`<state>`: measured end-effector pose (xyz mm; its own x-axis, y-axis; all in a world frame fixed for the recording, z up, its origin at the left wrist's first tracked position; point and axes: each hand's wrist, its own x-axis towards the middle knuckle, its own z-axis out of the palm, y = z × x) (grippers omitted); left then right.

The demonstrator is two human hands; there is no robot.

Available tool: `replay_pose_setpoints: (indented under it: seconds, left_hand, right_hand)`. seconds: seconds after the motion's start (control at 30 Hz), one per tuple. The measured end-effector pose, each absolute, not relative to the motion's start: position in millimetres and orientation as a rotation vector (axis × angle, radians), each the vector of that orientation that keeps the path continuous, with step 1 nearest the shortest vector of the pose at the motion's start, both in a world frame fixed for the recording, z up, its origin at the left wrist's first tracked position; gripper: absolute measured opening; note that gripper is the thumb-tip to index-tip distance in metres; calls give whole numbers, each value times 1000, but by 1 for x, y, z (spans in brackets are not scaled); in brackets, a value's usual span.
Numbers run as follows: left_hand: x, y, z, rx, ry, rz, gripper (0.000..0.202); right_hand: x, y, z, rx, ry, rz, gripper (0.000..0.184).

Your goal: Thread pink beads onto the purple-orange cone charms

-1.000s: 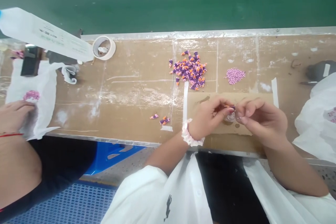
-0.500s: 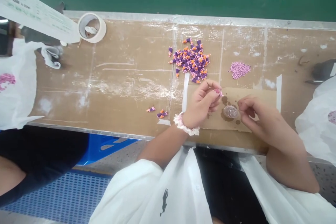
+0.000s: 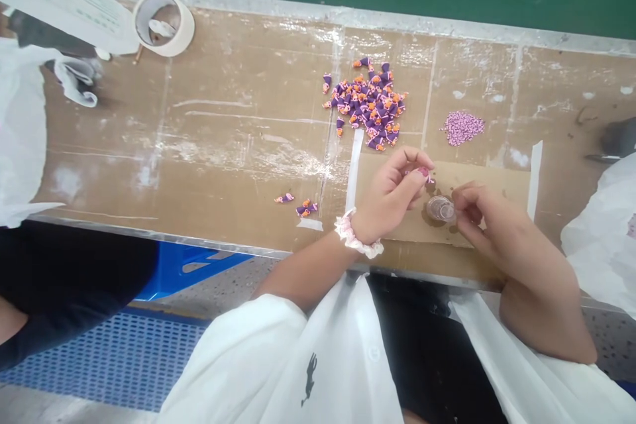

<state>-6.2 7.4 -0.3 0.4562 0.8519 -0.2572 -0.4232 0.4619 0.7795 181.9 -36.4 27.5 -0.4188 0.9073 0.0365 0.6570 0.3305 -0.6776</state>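
Note:
My left hand (image 3: 395, 193), with a frilly white band at its wrist, is closed in a pinch. A small pink piece (image 3: 430, 179) shows at its fingertips; the rest of that piece is hidden by the fingers. My right hand (image 3: 491, 218) is also pinched closed, its fingertips at the right rim of a small clear cup (image 3: 440, 209). Whatever it holds, if anything, is too small to make out. The cup stands on a cardboard sheet (image 3: 501, 182) spotted with dark wet marks. Beyond it lies a heap of tiny pink pieces (image 3: 462, 128).
A pile of small purple and orange figures (image 3: 370, 106) lies behind my left hand, with several more figures (image 3: 307, 208) near the front edge. At the far left are a tape roll (image 3: 185, 26) and a white box (image 3: 74, 3). White plastic bags (image 3: 601, 232) flank the table.
The view has tilted slightly. My left hand keeps its pinch above and left of the cup, and my right fingertips have come closer to the cup's rim.

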Motion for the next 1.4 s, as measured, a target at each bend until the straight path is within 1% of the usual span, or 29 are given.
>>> replay_pose_setpoints:
  seconds: [0.1,0.23,0.3,0.4,0.63,0.97,1.4]
  left_hand:
    - [-6,7,0,685,652,841,16]
    - [-4,4,0,646,513,741,29]
    - [-2,1,1,617,442,684,33]
    - [0,-3,3,575,378,627,33]
    - [1,-8,3,544,303,620,24]
    - [0,-9,1,570,301,623,30]
    - [-1,-10,-3,690,213,695,22]
  right_hand:
    - [179,-38,30,-1353,-1991,868,21]
    - [166,-42,28,-1140,-1595,703,30]
    - [160,-45,27,-1094,-1532,669,30]
    - [156,-47,27,-1092,-1601,722,29]
    - [157,-48,31,-1099,-1610,766,30]
    - [158,-48,33,-1103,-1637,782,29]
    - [159,-47,39,-1110,-1698,839,29]
